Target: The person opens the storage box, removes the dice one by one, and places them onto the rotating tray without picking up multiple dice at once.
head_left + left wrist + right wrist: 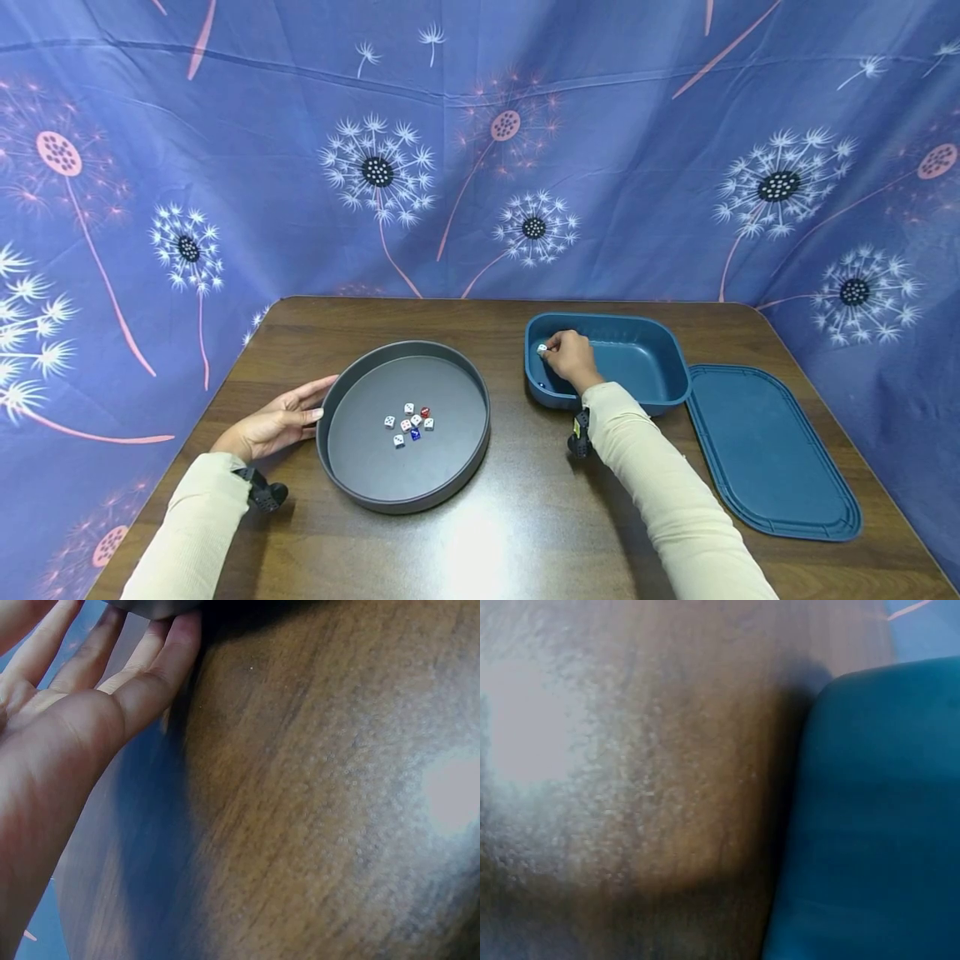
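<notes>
A round dark grey pan [360, 467] stands on the table, with several dice lying near its middle: white ones, a red die [425, 412] and a blue die [416, 434]. My left hand [273, 423] rests at the pan's left side, fingers fairly straight and thumb at the rim. The left wrist view shows these fingertips against the pan's underside edge [154, 607]. Inside the blue plastic tub [660, 333], my right hand [573, 360] pinches a white die [542, 349] between thumb and fingertips, near the tub's left wall. The right wrist view has only the tub's outer wall.
A flat blue lid [776, 454] lies right of the tub, its upper left corner beside the tub's edge. A small dark blue item [542, 385] sits in the tub's front left. The wooden table [517, 517] ends at a patterned blue cloth [465, 208] behind.
</notes>
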Demonstrator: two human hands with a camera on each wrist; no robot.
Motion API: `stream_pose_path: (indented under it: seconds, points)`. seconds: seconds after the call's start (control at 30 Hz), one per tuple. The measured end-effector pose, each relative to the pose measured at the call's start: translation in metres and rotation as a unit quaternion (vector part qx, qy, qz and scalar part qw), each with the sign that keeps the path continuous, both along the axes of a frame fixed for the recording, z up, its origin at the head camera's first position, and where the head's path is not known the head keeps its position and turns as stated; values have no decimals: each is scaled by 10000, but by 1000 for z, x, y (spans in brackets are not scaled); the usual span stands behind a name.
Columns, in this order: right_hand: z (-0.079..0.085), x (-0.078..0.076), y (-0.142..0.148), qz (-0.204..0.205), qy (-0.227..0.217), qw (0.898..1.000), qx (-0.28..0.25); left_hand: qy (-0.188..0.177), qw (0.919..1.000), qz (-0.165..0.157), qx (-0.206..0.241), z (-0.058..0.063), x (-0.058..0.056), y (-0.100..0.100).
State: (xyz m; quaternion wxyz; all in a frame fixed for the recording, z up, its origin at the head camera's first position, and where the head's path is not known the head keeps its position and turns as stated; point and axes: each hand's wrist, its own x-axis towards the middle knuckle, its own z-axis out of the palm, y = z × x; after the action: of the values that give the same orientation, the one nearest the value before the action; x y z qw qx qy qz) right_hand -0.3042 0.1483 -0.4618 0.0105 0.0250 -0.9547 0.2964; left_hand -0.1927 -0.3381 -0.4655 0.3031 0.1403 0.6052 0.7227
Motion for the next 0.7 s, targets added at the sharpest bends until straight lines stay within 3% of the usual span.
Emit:
stream_pose_path:
  seconds: [0.27, 0.53, 0.7]
  points:
    - [5, 1, 8, -114, -116, 9996, -249, -4, 10000, -20, 65, 0, 2, 1]
    - [24, 2, 20, -206, -307, 9982, -472, 75, 9997, -84, 200, -3, 1, -1]
    - [34, 3, 21, -43, -79, 9990, -431, 138, 9993, -164, 293, -1, 1, -1]
